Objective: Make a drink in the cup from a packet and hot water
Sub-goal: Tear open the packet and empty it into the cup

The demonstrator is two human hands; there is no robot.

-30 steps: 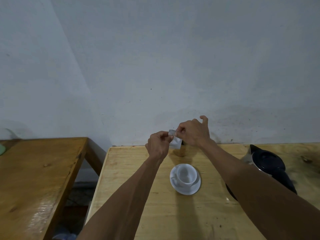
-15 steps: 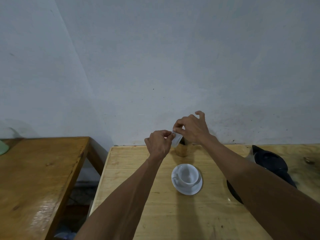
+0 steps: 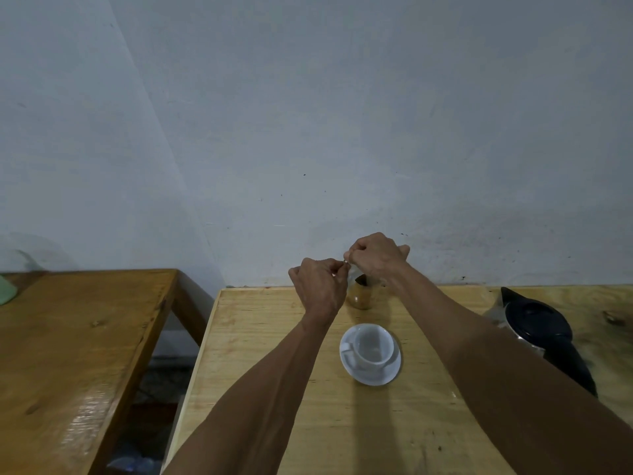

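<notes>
A white cup (image 3: 372,346) stands empty on a white saucer (image 3: 394,368) on the light wooden table (image 3: 260,337). Above and behind it, my left hand (image 3: 320,286) and my right hand (image 3: 375,257) meet, both pinching a small pale packet (image 3: 346,264). Only a sliver of the packet shows between the fingertips; the rest is hidden by my hands. A black-lidded kettle (image 3: 537,323) sits at the right, partly behind my right forearm.
A small brown wooden jar (image 3: 360,296) stands near the wall, just behind the cup. A darker wooden table (image 3: 75,337) is at the left across a gap, with a pale green object (image 3: 5,289) at its far edge. The wall rises directly behind.
My hands have closed more tightly over the packet, so less of it shows. My right hand's fingers, spread before, are now curled in.
</notes>
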